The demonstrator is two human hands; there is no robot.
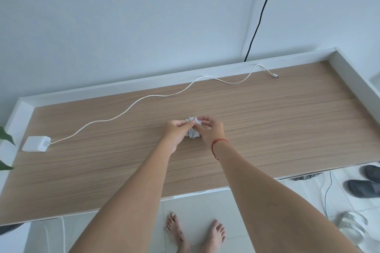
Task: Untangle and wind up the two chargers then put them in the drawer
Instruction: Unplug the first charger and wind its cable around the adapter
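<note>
1. Two chargers are in view. The one I hold is the wound charger (pixel 192 129), a small white bundle of coiled cable at the middle of the desk (pixel 277 129). I cannot tell whether it rests on the wood or sits just above it.
2. My left grip (pixel 176 131) is closed on the bundle's left side, with thumb and forefinger pinching the upper loops and the other fingers curled below.
3. My right grip (pixel 209 131) is closed on the right side, its fingers curled over the top of the coil. A red string bracelet (pixel 218 144) circles that wrist.
4. The second charger lies loose and unwound, well apart from the bundle. Its white adapter block (pixel 36 143) sits at the desk's left end.
5. Its white cable (pixel 144 98) runs in slow waves along the back of the desk to the connector (pixel 274 75) near the right back corner.
6. The desk has a wood-grain top with a raised white rim along the back and both ends.
7. A black cable (pixel 261 12) hangs down the wall and drops behind the rim — close to the connector.
8. Green leaves (pixel 6 135) reach in at the left edge, beside the adapter block.
9. Below the desk's front edge are my bare feet (pixel 176 230) on pale tiles, a pair of dark slippers (pixel 364 188) to the right and a thin floor cable (pixel 327 191).
</note>
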